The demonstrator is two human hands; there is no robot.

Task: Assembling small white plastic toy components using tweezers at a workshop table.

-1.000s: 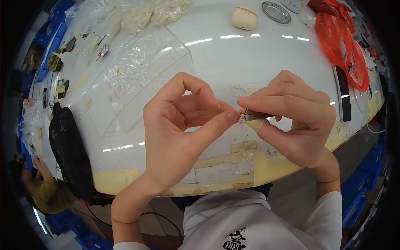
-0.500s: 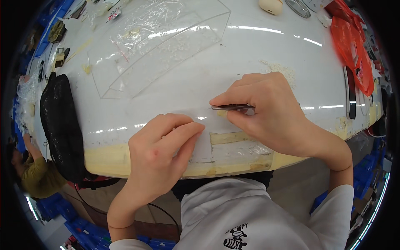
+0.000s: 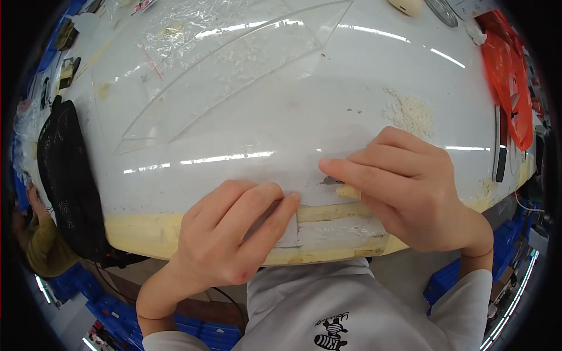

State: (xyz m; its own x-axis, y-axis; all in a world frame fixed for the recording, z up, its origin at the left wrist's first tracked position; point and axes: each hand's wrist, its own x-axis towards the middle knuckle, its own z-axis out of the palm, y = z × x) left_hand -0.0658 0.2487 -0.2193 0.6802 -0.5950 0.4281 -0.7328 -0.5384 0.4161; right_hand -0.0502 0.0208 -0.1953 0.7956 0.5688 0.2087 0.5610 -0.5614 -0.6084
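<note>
- Blade [image 3: 332, 181], thin and dark, juts from the fingers of the right hand [image 3: 404, 193], low over the tabletop [image 3: 281, 126]; whether its edge touches that surface cannot be told.
- Its visible long axis runs roughly from 9 to 3 o'clock, the free end at 9, the other end hidden in the grip.
- Right hand is the nearer one, pinching the blade between forefinger and thumb, with a pale yellow wrap [image 3: 348, 191] at the thumb tip.
- Left hand [image 3: 228, 234] has its fingers curled and fingertips drawn together; whether anything is between them cannot be told.
- From those left fingertips the blade lies just beyond, at about 2 o'clock, a small gap between them.
- White crumbs [image 3: 413, 114] lie in a patch at 1 to 2 o'clock from the blade, past the right knuckles.
- Strip of yellow tape [image 3: 331, 212] lies on the tabletop at 6 o'clock from the blade.
- Clear plastic tray [image 3: 234, 76] sits well apart, toward 10 to 11 o'clock.
</note>
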